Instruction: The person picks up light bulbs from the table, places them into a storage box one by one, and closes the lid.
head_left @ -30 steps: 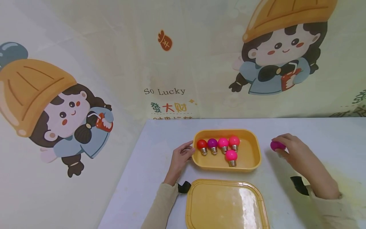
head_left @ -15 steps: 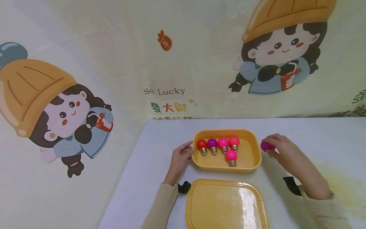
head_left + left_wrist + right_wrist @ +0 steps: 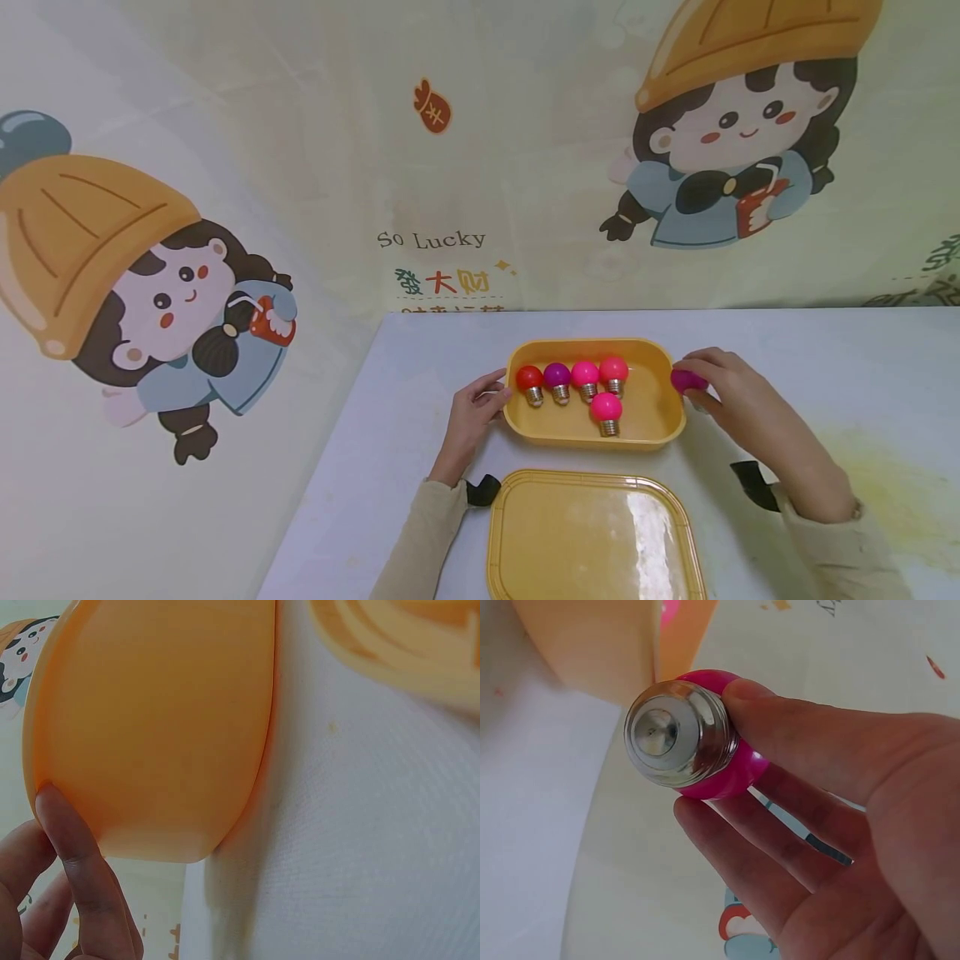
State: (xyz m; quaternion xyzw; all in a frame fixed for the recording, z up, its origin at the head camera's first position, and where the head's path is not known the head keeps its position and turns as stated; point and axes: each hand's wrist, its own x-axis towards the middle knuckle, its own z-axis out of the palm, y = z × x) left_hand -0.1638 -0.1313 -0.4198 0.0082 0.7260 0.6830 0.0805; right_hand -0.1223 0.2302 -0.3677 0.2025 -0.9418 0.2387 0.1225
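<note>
My right hand pinches a purple-pink light bulb by its round end, right at the right rim of a yellow plastic box. In the right wrist view, the silver screw base of the bulb faces the camera, with the thumb on one side and fingers on the other. Inside the box lie a red bulb, a purple bulb and several pink bulbs. My left hand touches the left end of the box, fingertips against the outer wall near the rim.
A yellow lid lies flat on the white table, in front of the box. Behind the table hangs a pale cloth printed with cartoon figures and lettering. Dark straps show at both wrists.
My right hand has moved left with the bulb, from over the table to the right rim of the box. The left hand, box and lid have stayed in place.
</note>
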